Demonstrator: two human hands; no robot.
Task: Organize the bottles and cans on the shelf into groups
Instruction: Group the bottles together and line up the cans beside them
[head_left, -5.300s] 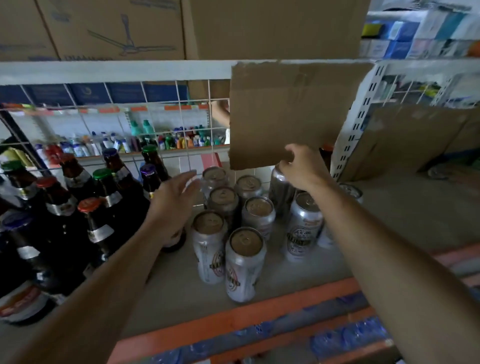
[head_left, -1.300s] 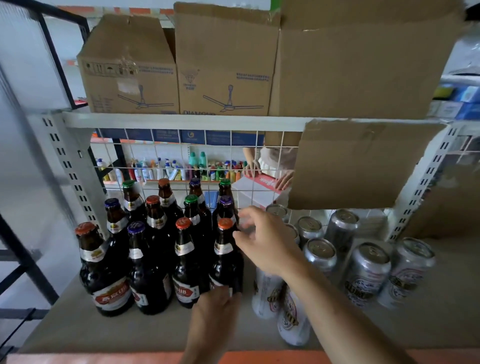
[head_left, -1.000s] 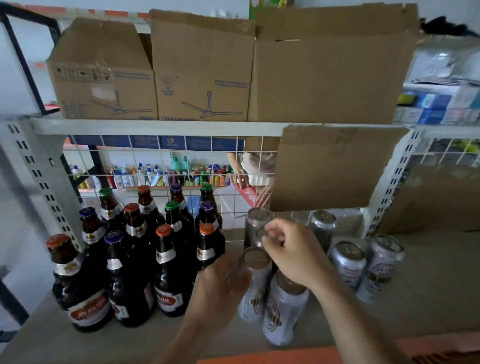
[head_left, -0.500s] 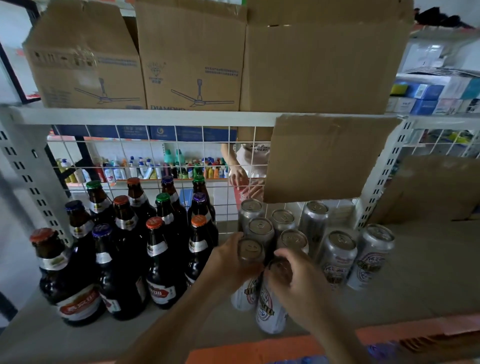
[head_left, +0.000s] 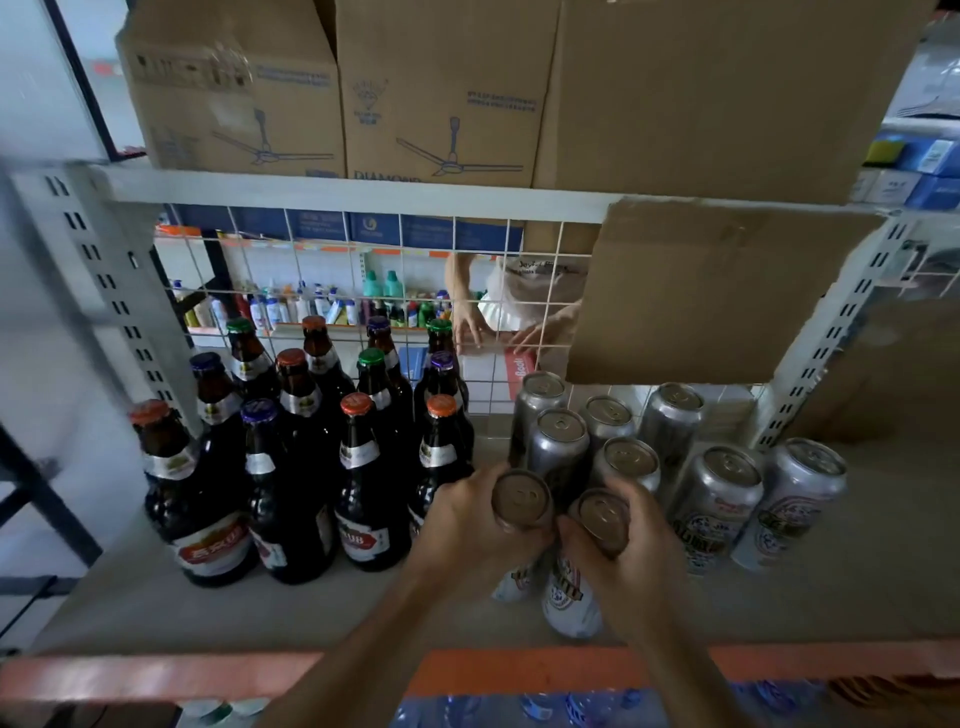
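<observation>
Several dark glass bottles (head_left: 311, 457) with coloured caps stand grouped on the left of the grey shelf (head_left: 857, 561). Several silver cans (head_left: 717, 493) stand to their right. My left hand (head_left: 467, 525) is wrapped around the front left can (head_left: 521, 498). Beside it, my right hand (head_left: 628, 551) grips the front right can (head_left: 597, 514). Both cans stand upright at the front of the can group, close together, their lower halves partly hidden by my hands.
Cardboard boxes (head_left: 441, 88) sit on the shelf above, and a cardboard flap (head_left: 711, 291) hangs down over the back right. A wire grid (head_left: 332, 270) backs the shelf; another person's hands (head_left: 472, 325) show behind it. An orange rail (head_left: 519, 670) edges the front.
Both my hands have closed around the two front cans; earlier my right hand hovered over the can tops and my left was lower. The camera has drawn closer.
</observation>
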